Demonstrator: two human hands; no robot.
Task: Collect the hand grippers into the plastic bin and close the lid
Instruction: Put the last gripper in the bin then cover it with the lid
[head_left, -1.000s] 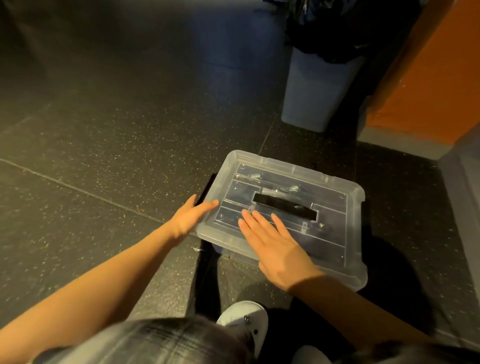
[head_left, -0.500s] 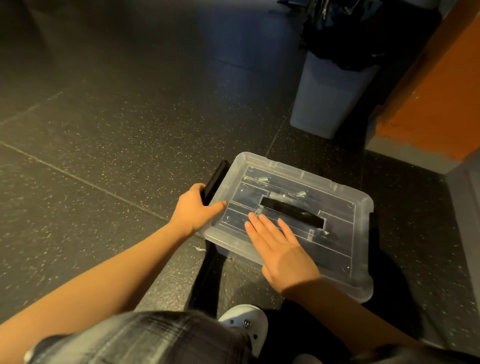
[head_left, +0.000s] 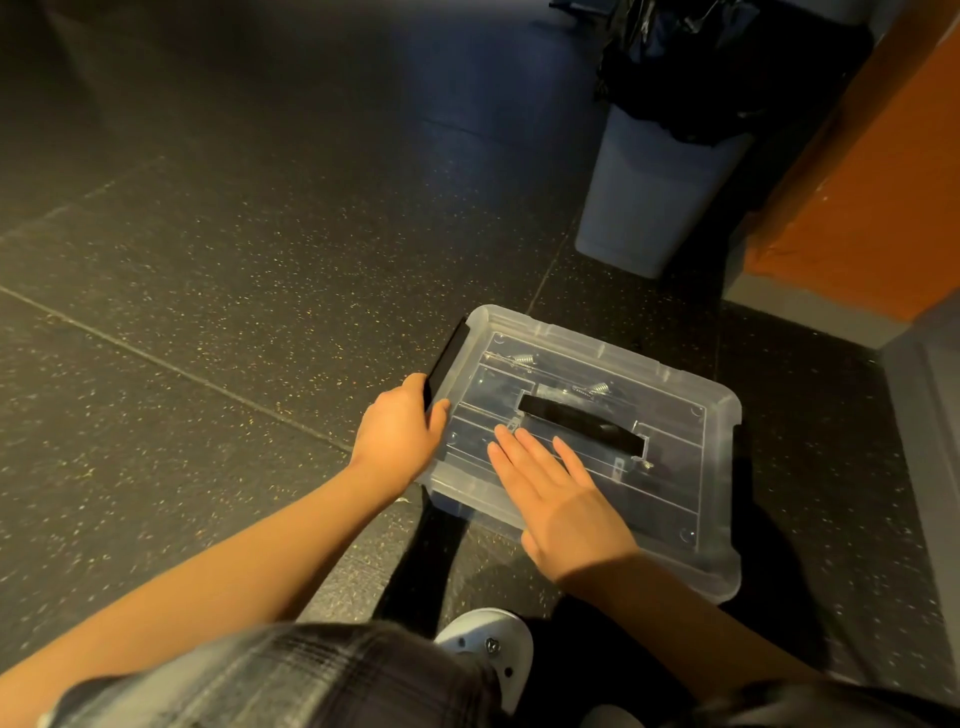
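A clear plastic bin (head_left: 722, 577) sits on the dark floor with its clear lid (head_left: 670, 395) lying on top. A black handle (head_left: 582, 423) runs across the lid's middle. Through the lid I see metal springs of hand grippers (head_left: 524, 358) inside. My left hand (head_left: 400, 431) is curled around the black latch (head_left: 447, 358) on the bin's left side, thumb resting on the lid's edge. My right hand (head_left: 550, 488) lies flat on the lid's near part, fingers spread and pressing down.
A grey waste bin (head_left: 649, 192) with a black liner stands behind the plastic bin. An orange wall (head_left: 852, 197) with a grey base rises at the right. My white shoe (head_left: 488, 644) and knee are just in front of the bin.
My left hand went from resting open at the bin's left corner to closing around the black latch and lifting it up against the side. My right hand stayed flat on the lid.
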